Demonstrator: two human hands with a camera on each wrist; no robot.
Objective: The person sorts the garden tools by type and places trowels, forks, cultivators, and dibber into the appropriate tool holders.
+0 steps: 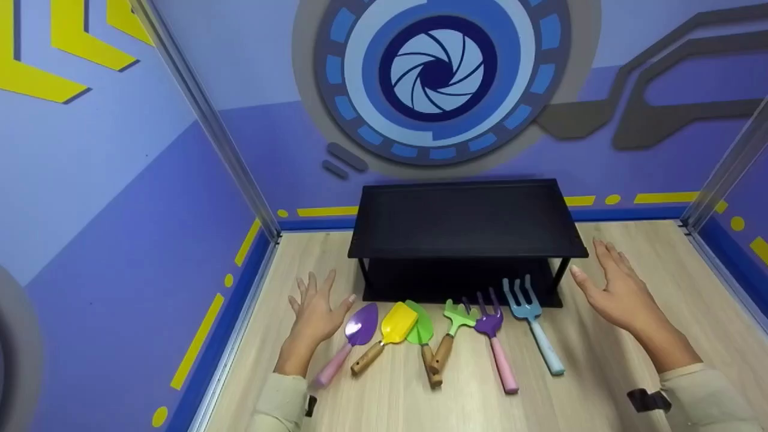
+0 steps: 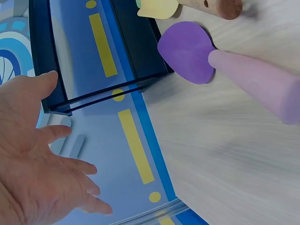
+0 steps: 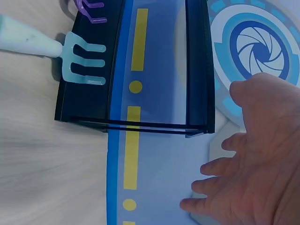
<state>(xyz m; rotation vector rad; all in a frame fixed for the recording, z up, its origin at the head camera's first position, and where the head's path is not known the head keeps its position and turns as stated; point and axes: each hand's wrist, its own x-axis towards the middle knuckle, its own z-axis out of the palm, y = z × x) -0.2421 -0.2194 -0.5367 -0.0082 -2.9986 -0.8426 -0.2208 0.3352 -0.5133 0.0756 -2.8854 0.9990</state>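
My left hand hovers with fingers spread beside a purple trowel with a pink handle, holding nothing. To the right of the black two-tier rack, my right hand is also spread and holds nothing; the light blue hand fork is the tool nearest it. Between the hands lie a yellow shovel overlapping a green trowel, a green hand rake and a purple hand fork. The wrist views show both palms, and the light blue fork's tines over the rack's lower tier.
The rack stands on a wood-grain table near the blue back wall. Patterned panels rise on the left and right, joined by metal corner posts. Handles of the tools point toward the near side.
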